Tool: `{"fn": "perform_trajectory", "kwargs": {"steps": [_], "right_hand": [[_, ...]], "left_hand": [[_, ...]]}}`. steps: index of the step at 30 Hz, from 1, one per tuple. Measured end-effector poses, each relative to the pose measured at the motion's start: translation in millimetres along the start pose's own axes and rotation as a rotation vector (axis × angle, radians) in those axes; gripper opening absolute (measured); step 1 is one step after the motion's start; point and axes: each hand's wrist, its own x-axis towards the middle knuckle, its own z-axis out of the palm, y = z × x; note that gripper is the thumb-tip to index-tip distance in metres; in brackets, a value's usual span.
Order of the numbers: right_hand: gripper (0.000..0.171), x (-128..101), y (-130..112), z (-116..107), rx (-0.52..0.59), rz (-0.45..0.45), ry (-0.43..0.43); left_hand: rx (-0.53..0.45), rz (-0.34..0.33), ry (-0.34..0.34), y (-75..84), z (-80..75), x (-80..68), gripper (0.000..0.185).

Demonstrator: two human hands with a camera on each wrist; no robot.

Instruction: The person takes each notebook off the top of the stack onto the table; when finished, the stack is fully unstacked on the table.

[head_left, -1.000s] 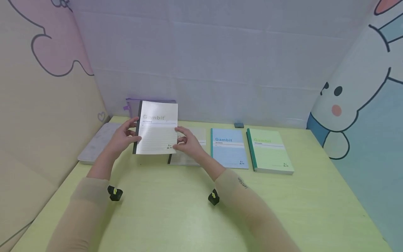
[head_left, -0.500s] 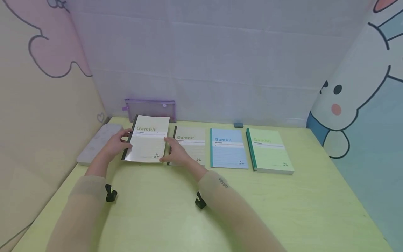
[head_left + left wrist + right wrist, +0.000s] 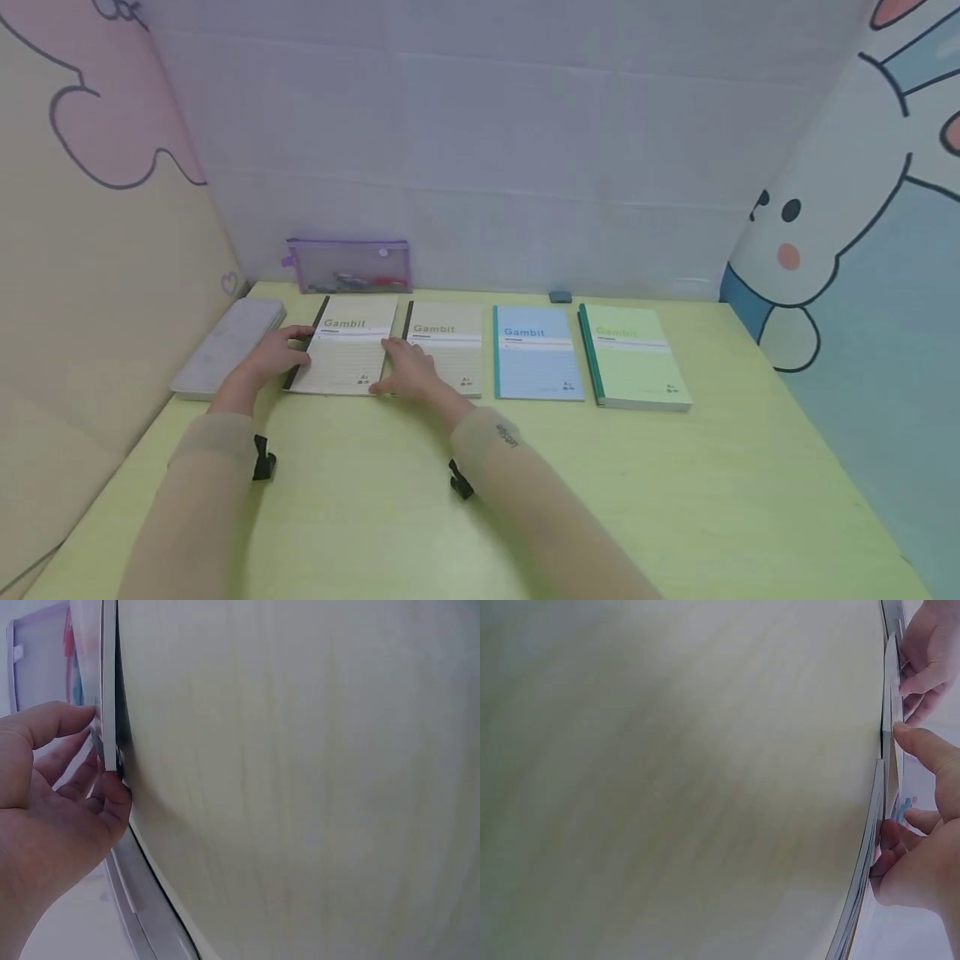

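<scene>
In the head view, a notebook (image 3: 351,354) with a beige "Gambit" cover and dark spine lies at or just above the tabletop, left of a similar beige notebook (image 3: 453,354). My left hand (image 3: 272,358) grips its spine side. On the opposite side, my right hand (image 3: 411,372) holds the right edge, partly covering the second beige notebook. The left wrist view shows thumb and curled fingers about the held notebook's edge (image 3: 109,690). From the right wrist, my thumb touches the near corner while the fingers bend beside the neighbouring notebook's edge (image 3: 866,832).
A blue notebook (image 3: 538,354) and a thicker green notebook (image 3: 637,358) continue the row rightward. Behind stands a purple mesh pencil case (image 3: 352,262) with pens inside. A grey-white flat slab (image 3: 228,346) lies at far left; a small dark-blue block (image 3: 560,297) sits by the back wall.
Both hands have lowered the beige notebook from in front of the pencil case, leftward and down to the table beside the other beige one. The pencil case has come into full view.
</scene>
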Motion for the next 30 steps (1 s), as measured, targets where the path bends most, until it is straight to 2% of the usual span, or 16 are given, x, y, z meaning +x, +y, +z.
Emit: {"fn": "perform_trajectory", "kwargs": {"steps": [5,11,17,24,30], "right_hand": [[0.087,-5.1,-0.7,-9.9,0.047,-0.034,0.01],[0.084,-18.4,2.1,-36.7,0.165,-0.129,0.014],[0.083,-32.9,13.7,-66.9,0.282,-0.211,0.031],[0.081,-53.6,39.7,-104.2,0.257,-0.25,0.094],[0.077,-79.0,70.6,-139.3,0.228,-0.268,0.129]], "left_hand": [[0.091,0.021,-0.005,7.7,-1.4,3.1,0.059],[0.06,0.073,0.01,29.9,-6.6,2.6,0.058],[0.138,0.162,0.052,64.8,-11.6,0.0,0.061],[0.202,0.246,0.088,112.6,-8.0,-5.3,0.066],[0.208,0.34,0.13,150.4,7.0,-11.5,0.067]]}}
